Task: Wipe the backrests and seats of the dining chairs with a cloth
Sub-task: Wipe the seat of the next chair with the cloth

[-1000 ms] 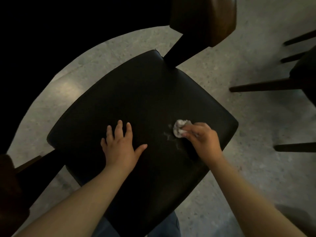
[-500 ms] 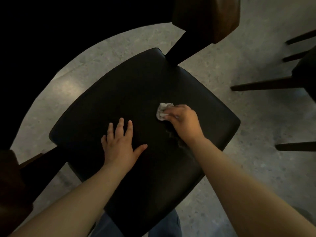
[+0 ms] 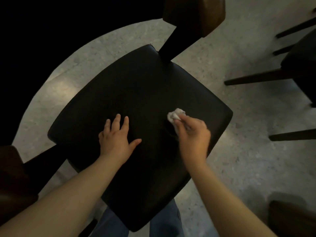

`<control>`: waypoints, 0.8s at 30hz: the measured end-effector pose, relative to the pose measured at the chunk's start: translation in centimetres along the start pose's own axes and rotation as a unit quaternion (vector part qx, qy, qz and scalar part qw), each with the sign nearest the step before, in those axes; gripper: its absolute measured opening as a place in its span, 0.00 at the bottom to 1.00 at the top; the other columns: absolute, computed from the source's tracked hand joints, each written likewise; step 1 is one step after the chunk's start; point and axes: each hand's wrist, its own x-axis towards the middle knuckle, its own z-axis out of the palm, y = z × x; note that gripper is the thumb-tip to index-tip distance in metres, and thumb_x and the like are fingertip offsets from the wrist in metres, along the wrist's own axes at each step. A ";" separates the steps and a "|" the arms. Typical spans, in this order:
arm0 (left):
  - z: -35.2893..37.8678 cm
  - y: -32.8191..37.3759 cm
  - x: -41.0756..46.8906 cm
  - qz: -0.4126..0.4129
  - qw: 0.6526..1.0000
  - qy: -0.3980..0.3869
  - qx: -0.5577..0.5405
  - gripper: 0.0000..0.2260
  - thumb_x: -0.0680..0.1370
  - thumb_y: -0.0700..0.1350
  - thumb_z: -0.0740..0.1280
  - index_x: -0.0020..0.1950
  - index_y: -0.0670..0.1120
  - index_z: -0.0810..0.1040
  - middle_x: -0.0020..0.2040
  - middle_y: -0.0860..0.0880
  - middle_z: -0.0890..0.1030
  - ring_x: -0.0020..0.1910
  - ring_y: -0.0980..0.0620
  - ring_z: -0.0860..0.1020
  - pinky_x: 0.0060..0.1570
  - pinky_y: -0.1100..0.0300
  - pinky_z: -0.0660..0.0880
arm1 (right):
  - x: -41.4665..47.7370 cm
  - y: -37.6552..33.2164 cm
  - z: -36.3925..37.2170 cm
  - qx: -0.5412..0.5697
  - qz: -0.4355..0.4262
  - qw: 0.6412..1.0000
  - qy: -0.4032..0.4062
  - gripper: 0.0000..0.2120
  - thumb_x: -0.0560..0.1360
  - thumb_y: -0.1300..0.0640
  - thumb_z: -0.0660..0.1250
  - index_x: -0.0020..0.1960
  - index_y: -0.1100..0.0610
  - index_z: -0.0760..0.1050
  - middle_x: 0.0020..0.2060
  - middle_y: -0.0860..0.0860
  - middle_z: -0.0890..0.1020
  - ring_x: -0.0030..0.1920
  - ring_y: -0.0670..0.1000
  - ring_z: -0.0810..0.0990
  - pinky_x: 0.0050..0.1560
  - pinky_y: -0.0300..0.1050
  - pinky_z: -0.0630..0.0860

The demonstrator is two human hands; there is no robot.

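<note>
A black padded chair seat (image 3: pixel 136 86) fills the middle of the view, seen from above. My left hand (image 3: pixel 118 137) lies flat on it with fingers spread, near the seat's centre. My right hand (image 3: pixel 193 134) pinches a small crumpled white cloth (image 3: pixel 175 115) and presses it against the seat's right part. The chair's brown backrest (image 3: pixel 193 12) shows at the top, joined by a dark post. My right hand is slightly blurred.
Another dark chair (image 3: pixel 301 69) with thin legs stands on the speckled grey floor (image 3: pixel 256 159) at the right. A brown wooden piece (image 3: pixel 12 177) sits at the lower left. A dark round table edge covers the upper left. My blue trouser legs show below the seat.
My right hand with the cloth swept up and left across the seat, then back to the right and down. My left hand stayed flat in place.
</note>
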 end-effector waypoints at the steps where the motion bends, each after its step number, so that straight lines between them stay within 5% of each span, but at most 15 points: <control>1: -0.1 -0.4 -0.1 0.011 1.000 0.000 -0.004 0.40 0.74 0.64 0.65 0.79 0.56 0.46 0.79 0.51 0.45 0.78 0.44 0.46 0.73 0.41 0.55 | -0.2 -0.5 1.5 0.009 0.017 1.000 0.013 0.14 0.74 0.47 0.63 0.59 0.40 0.74 0.44 0.31 0.74 0.51 0.38 0.72 0.49 0.31 0.67; 8: 0.0 -2.8 -0.3 0.064 0.998 0.012 0.027 0.33 0.79 0.60 0.60 0.78 0.57 0.45 0.79 0.55 0.42 0.78 0.49 0.45 0.73 0.47 0.55 | -0.6 -0.2 7.9 -0.071 0.009 0.997 -0.034 0.13 0.75 0.53 0.68 0.60 0.47 0.79 0.57 0.40 0.79 0.54 0.36 0.66 0.57 0.35 0.69; 11: -0.2 -2.8 -0.3 0.070 0.997 0.001 0.041 0.33 0.79 0.61 0.58 0.78 0.57 0.44 0.79 0.56 0.40 0.78 0.49 0.44 0.73 0.46 0.55 | -0.9 1.1 6.5 -0.128 -0.032 0.989 -0.063 0.13 0.75 0.56 0.69 0.59 0.48 0.79 0.56 0.43 0.78 0.54 0.41 0.70 0.52 0.32 0.65; 15: -0.7 -2.2 -0.5 0.064 0.997 -0.006 0.051 0.33 0.80 0.60 0.58 0.79 0.56 0.44 0.79 0.54 0.40 0.78 0.48 0.44 0.73 0.45 0.55 | -2.8 3.3 2.9 -0.157 0.052 0.986 0.034 0.11 0.74 0.57 0.70 0.56 0.50 0.79 0.51 0.46 0.77 0.51 0.46 0.74 0.45 0.28 0.61; 18: -0.8 -2.0 -0.5 0.061 0.996 -0.010 0.057 0.33 0.80 0.60 0.57 0.79 0.56 0.44 0.79 0.54 0.40 0.78 0.47 0.44 0.73 0.45 0.55 | -3.9 3.0 3.1 -0.108 0.097 0.984 0.101 0.12 0.74 0.55 0.70 0.57 0.50 0.79 0.51 0.43 0.76 0.51 0.40 0.71 0.49 0.29 0.64; 24: -0.5 -2.5 -0.4 0.067 0.996 0.005 0.061 0.33 0.79 0.62 0.58 0.78 0.56 0.45 0.79 0.54 0.42 0.78 0.48 0.46 0.73 0.46 0.56 | -2.4 -0.2 8.3 -0.143 -0.013 0.990 -0.010 0.14 0.75 0.53 0.67 0.60 0.48 0.78 0.55 0.44 0.77 0.50 0.40 0.68 0.50 0.34 0.69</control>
